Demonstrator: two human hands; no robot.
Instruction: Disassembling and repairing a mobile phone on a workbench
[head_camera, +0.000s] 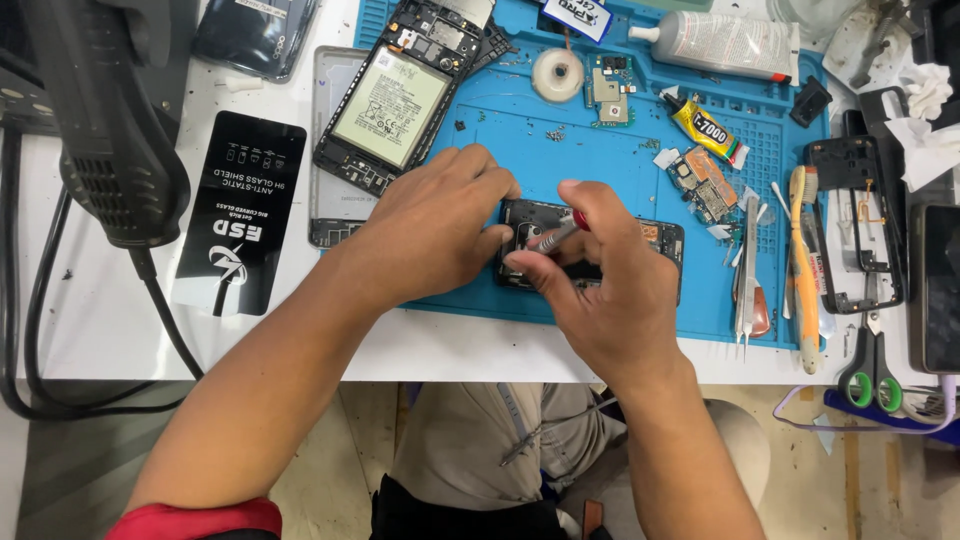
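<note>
On the blue mat, nearest its front edge, the left hand presses flat on an opened phone frame while the right hand pinches a screwdriver into it. Disassembly looks well along: behind lie loose boards and a second gutted phone; this frame's screws seem left.

We're at a phone repair bench: blue work mat w/ opened phones, glue tubes, tweezers at right, hot-air tool upper left.

Opened phone with battery, glue tube, tweezers, scissors, possibly a hot-air gun
</note>
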